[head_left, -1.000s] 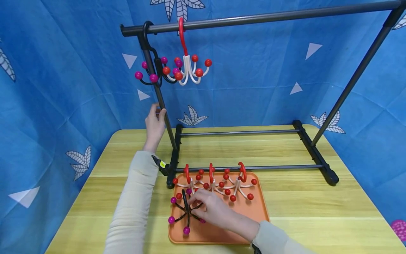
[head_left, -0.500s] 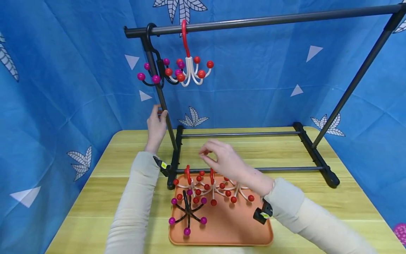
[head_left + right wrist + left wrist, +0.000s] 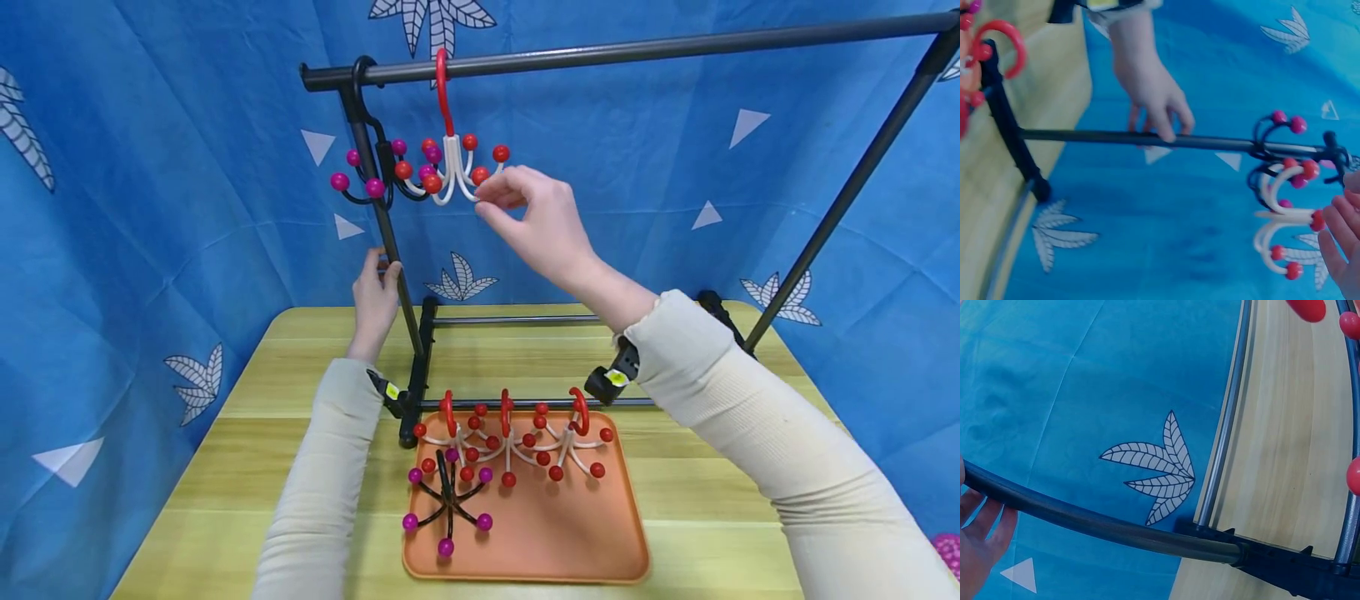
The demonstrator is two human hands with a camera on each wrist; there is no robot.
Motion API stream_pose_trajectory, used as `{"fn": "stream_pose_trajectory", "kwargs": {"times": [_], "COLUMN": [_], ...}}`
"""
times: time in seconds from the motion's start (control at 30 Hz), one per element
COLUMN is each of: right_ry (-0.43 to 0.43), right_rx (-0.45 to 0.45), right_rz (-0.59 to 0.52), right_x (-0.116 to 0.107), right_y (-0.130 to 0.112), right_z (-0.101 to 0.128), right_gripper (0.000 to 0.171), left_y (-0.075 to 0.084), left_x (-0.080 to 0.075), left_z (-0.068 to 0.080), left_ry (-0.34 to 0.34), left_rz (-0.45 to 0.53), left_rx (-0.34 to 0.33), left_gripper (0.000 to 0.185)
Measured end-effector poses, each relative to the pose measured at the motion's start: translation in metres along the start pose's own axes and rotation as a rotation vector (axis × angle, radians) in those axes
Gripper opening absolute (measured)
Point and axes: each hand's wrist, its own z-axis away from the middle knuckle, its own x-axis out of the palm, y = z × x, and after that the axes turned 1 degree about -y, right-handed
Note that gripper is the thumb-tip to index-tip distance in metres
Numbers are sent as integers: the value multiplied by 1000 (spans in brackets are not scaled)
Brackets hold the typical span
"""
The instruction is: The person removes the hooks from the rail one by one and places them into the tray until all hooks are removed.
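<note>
The left hand (image 3: pixel 372 296) grips the rack's post (image 3: pixel 390 242). The right hand (image 3: pixel 534 218) pinches an arm of the white hanger (image 3: pixel 450 167) (hooked on the top bar (image 3: pixel 675 46), whose right stretch is bare).

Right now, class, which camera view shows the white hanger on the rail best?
The head view: the white hanger hangs whole from the rail, right hand at it. The right wrist view shows it blurred, sideways; the left wrist view, not at all.

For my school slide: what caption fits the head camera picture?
Right hand touches white hanger on rail; left hand grips post.
</note>
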Motion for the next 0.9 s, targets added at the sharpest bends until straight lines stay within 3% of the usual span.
{"fn": "stream_pose_trajectory", "kwargs": {"times": [0.17, 0.47, 0.7, 0.9], "right_ry": [14, -138, -99, -75], "right_rx": [69, 213, 301, 299], "right_rz": [3, 62, 33, 29], "right_x": [-7, -5, 3, 5], "right_y": [-9, -25, -26, -30], "right_z": [-27, -66, -82, -92], "right_gripper": [31, 54, 45, 33], "left_y": [-1, 1, -1, -2], "left_x": [-1, 1, 3, -2], "left_z": [-1, 1, 1, -1], "left_ry": [1, 1, -8, 9], "left_rz": [-9, -10, -14, -33], "left_rx": [17, 21, 16, 25], "left_gripper": [33, 30, 33, 36]}}
